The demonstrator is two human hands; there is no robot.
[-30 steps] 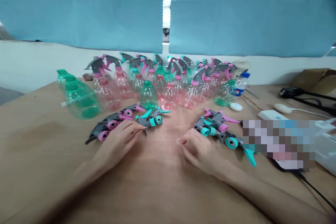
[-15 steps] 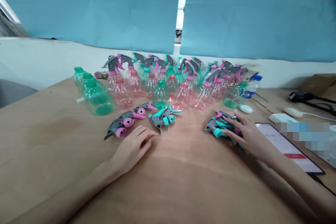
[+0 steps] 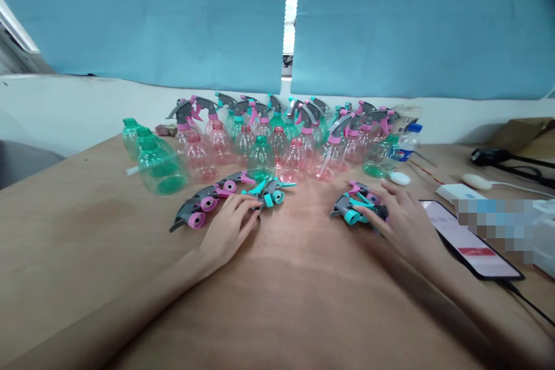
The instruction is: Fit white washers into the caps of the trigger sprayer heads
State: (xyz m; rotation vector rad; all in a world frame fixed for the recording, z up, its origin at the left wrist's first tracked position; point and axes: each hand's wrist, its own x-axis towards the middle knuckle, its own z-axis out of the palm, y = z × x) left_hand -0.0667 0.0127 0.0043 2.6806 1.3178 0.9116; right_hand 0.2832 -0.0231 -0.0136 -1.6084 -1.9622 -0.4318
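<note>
My left hand has its fingers curled at the grey end of a turquoise-and-grey spray trigger head, and fingers and thumb seem closed on it. Just left of that hand lie several pink-and-grey trigger heads in a slanting row. On the right, my right hand reaches over a small pile of turquoise and pink trigger heads. Its fingers are apart and touch the pile, partly hiding it.
Behind stand pink bottles, several with trigger heads on. Open green bottles stand at the left. At the right are a phone, a white oval object, a blue-capped bottle and a white box.
My left hand has moved forward onto the grey end of the turquoise trigger head. My right hand remains at its pile, its fingers slightly shifted. The whole view has shifted a little.
</note>
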